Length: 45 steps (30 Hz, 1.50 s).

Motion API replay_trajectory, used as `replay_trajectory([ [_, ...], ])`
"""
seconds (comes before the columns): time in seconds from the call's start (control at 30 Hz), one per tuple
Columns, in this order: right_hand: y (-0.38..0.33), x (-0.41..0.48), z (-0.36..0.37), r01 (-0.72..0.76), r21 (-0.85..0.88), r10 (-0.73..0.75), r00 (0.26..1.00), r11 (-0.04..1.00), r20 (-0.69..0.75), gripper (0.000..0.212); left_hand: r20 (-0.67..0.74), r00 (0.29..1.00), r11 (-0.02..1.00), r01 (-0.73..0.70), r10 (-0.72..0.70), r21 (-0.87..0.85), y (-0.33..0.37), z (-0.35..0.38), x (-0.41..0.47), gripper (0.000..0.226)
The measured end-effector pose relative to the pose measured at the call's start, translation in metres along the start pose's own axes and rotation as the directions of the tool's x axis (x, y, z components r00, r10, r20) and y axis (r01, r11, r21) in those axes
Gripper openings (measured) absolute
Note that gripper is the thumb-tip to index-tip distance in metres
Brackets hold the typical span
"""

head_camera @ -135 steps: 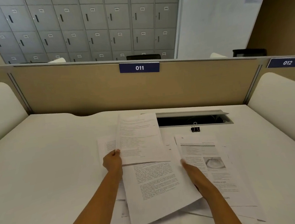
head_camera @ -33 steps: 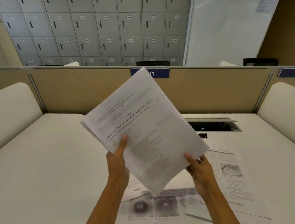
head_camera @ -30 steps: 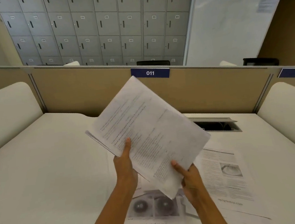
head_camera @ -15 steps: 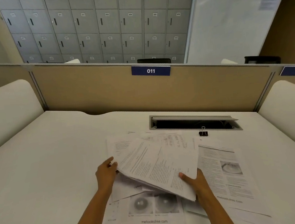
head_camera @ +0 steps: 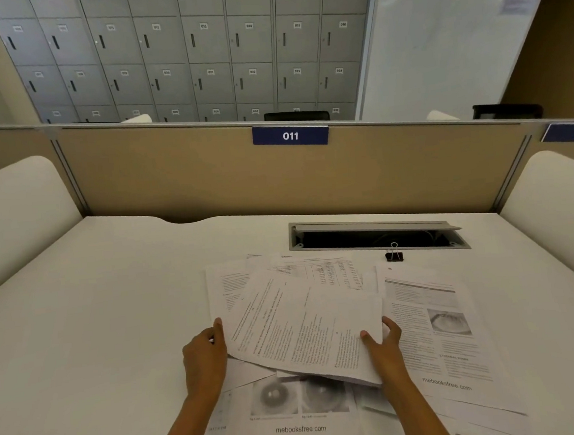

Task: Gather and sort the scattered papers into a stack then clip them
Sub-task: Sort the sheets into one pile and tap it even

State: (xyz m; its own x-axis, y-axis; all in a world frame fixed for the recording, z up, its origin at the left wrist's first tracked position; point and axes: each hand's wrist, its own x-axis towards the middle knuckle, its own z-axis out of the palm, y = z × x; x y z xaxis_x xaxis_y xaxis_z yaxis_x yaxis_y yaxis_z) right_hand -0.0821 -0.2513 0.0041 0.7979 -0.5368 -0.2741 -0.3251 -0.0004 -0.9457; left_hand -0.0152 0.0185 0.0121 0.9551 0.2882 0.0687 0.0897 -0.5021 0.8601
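Papers point(head_camera: 229, 290), nearest first; all positions are given vs. the cable hatch point(head_camera: 376, 236) set in the desk point(head_camera: 97, 318).
(a) Eye-photo sheet point(head_camera: 294, 419): two grey eye pics, footer "mebooksfree.com". It lies flat, the farthest sheet from the hatch on my side, below its left end.
(b) L hand point(head_camera: 204, 357): thumb on top, other fingers hidden under the left edge of the bundle point(head_camera: 304, 329), gripping it.
(c) R hand point(head_camera: 385, 347): thumb on the top page, other fingers along and under the bundle's right edge, also gripping.
(d) Bundle: several text pages, skewed, held low over the loose sheets btw the eye-photo sheet and the hatch. I cannot tell whether it rests on them.
(e) Illustrated sheet point(head_camera: 435, 325): one eye fig., same footer, flat, just right of the R hand, on my side of the hatch's right half.
(f) Table sheet point(head_camera: 331, 272): columns of figures, partly under the bundle, close to the hatch's near rim. More text sheets fan out to its left.
(g) Binder clip point(head_camera: 394, 254): black, wire handles up, standing on the desk at the hatch's near rim, just beyond the illustrated sheet.
(h) Hatch: lid raised, interior dark.
(i) Beyond the hatch: tan partition point(head_camera: 172, 178) w/ label "011" point(head_camera: 290, 136), then grey lockers point(head_camera: 179, 47) and a whiteboard point(head_camera: 436, 34).
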Motion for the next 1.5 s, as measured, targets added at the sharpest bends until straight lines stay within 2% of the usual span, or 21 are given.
replay_trajectory([
  [0.13, -0.002, 0.0, -0.003, 0.015, -0.056, -0.016, 1.0, 0.998, -0.013, 0.051, 0.021, 1.0, 0.999, 0.001, -0.002, 0.052, 0.001, -0.006, 0.005, 0.046],
  [0.27, -0.007, 0.001, -0.006, -0.001, -0.103, 0.001, 1.0, 0.995, 0.001, 0.053, 0.153, 0.988, 0.996, -0.006, -0.009, 0.093, 0.013, -0.007, 0.018, 0.042],
  [0.33, -0.008, 0.001, -0.007, 0.008, -0.118, -0.005, 1.0, 0.993, 0.025, 0.058, 0.23, 0.972, 0.994, 0.021, -0.044, 0.103, 0.02, -0.004, 0.024, 0.03],
  [0.47, -0.009, 0.002, -0.007, 0.024, -0.092, -0.017, 0.997, 0.995, 0.071, 0.078, 0.314, 0.944, 0.988, 0.056, -0.1, 0.146, 0.022, -0.001, 0.032, 0.032],
  [0.5, -0.009, 0.003, -0.009, 0.014, -0.066, -0.01, 0.998, 0.998, 0.061, 0.079, 0.332, 0.935, 0.989, 0.09, -0.125, 0.12, 0.021, -0.001, 0.033, 0.031],
  [0.57, -0.015, 0.001, -0.014, 0.011, -0.046, -0.009, 1.0, 0.999, 0.027, 0.067, 0.374, 0.916, 0.988, 0.157, -0.145, -0.003, 0.02, -0.003, 0.035, 0.027],
  [0.63, -0.028, -0.002, -0.019, 0.1, -0.065, -0.101, 0.995, 0.993, 0.002, 0.047, 0.372, 0.923, 0.975, 0.164, -0.097, -0.15, 0.024, -0.006, 0.033, 0.025],
  [0.7, -0.044, -0.005, -0.023, 0.219, -0.037, -0.22, 0.975, 0.975, -0.036, 0.033, 0.316, 0.949, 0.954, 0.1, -0.005, -0.284, 0.036, -0.011, 0.028, 0.028],
  [0.77, -0.062, -0.011, -0.026, 0.312, 0.072, -0.307, 0.949, 0.947, -0.078, 0.031, 0.274, 0.957, 0.912, 0.029, 0.093, -0.409, 0.05, -0.015, 0.023, 0.03],
  [0.83, -0.075, -0.014, -0.027, 0.359, 0.193, -0.348, 0.933, 0.913, -0.09, 0.026, 0.259, 0.951, 0.887, -0.03, 0.167, -0.461, 0.061, -0.016, 0.02, 0.031],
  [0.93, -0.076, -0.015, -0.027, 0.355, 0.179, -0.353, 0.935, 0.918, -0.045, 0.022, 0.232, 0.949, 0.872, -0.078, 0.214, -0.484, 0.068, -0.017, 0.017, 0.025],
  [1.0, -0.069, -0.015, -0.028, 0.309, 0.143, -0.313, 0.95, 0.94, 0.006, 0.032, 0.236, 0.949, 0.863, -0.066, 0.21, -0.5, 0.069, -0.018, 0.015, 0.025],
  [1.17, -0.06, -0.016, -0.031, 0.259, 0.078, -0.266, 0.96, 0.963, 0.091, 0.069, 0.282, 0.936, 0.864, -0.042, 0.21, -0.501, 0.065, -0.02, 0.015, 0.018],
  [1.33, -0.058, -0.014, -0.031, 0.224, 0.088, -0.232, 0.967, 0.971, 0.104, 0.061, 0.342, 0.92, 0.878, -0.002, 0.19, -0.479, 0.057, -0.017, 0.018, 0.017],
  [1.4, -0.053, -0.013, -0.03, 0.217, 0.083, -0.226, 0.967, 0.973, 0.119, 0.049, 0.423, 0.89, 0.925, 0.005, 0.169, -0.38, 0.049, -0.015, 0.018, 0.015],
  [1.5, -0.051, -0.01, -0.03, 0.198, 0.092, -0.207, 0.973, 0.976, 0.106, 0.043, 0.501, 0.855, 0.97, -0.009, 0.132, -0.241, 0.042, -0.016, 0.025, 0.017],
])
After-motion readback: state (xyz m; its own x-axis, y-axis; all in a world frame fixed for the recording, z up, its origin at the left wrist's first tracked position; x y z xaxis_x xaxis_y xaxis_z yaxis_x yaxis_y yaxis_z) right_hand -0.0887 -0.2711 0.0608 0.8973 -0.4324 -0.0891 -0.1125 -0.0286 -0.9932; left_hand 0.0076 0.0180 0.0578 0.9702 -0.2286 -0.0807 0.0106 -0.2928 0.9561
